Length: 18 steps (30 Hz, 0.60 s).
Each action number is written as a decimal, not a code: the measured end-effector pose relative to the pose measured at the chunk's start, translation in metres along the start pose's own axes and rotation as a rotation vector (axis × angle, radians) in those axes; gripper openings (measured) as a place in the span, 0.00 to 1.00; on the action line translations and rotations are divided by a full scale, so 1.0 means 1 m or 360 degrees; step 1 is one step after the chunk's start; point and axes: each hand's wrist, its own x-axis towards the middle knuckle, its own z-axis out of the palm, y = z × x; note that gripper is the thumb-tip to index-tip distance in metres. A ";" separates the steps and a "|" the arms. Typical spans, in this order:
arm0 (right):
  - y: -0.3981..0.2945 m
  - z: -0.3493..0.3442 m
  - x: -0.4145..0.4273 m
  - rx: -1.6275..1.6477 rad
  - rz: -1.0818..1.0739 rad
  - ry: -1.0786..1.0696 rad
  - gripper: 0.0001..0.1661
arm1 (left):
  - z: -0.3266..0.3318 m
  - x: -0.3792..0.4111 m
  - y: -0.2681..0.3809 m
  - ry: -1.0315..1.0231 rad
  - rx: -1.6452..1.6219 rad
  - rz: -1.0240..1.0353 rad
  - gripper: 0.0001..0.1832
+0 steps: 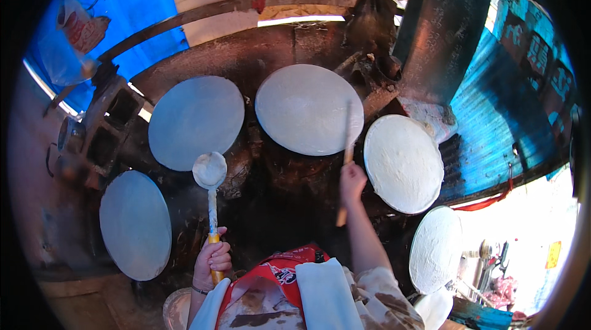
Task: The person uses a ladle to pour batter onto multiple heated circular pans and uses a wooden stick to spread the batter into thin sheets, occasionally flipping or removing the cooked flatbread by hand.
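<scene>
My left hand (215,256) grips the yellow handle of a metal ladle (210,170). Whitish batter coats the bowl, which is held over the near edge of a round griddle (196,122) at the upper left. In my right hand (353,180) is a wooden stick (342,217), its blurred far part over the right side of the middle griddle (304,108). That griddle carries a thin pale film. A thicker, rough white layer covers the right griddle (404,163) and the far-right griddle (436,249). The lower-left griddle (135,226) looks smooth and grey-blue.
Hollow concrete blocks (113,122) stand at the left beside a metal cup (71,135). Behind the right griddles rises a large dark metal sheet (450,30), with blue corrugated sheeting (498,113) further right. A pale round container (177,309) is partly hidden beside my left arm.
</scene>
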 end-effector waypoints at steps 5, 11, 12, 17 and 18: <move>-0.006 0.006 -0.147 0.0605 0.0235 -0.0807 0.16 | 0.021 0.034 0.004 -0.0249 -0.0253 -0.0104 0.20; 0.003 -0.102 -0.064 0.0506 0.0366 -0.0541 0.13 | 0.060 0.090 -0.029 -0.0342 0.0102 0.0033 0.20; 0.025 -0.126 -0.047 0.0412 0.0351 -0.0275 0.11 | 0.068 0.098 -0.041 -0.0355 0.0101 -0.0035 0.20; 0.125 -0.254 0.028 -0.0148 0.0598 0.0856 0.16 | 0.086 0.128 -0.104 -0.0333 0.0059 -0.0314 0.20; 0.153 -0.276 0.043 -0.0252 0.0674 0.0918 0.17 | 0.086 0.136 -0.115 -0.0350 0.0086 -0.0373 0.20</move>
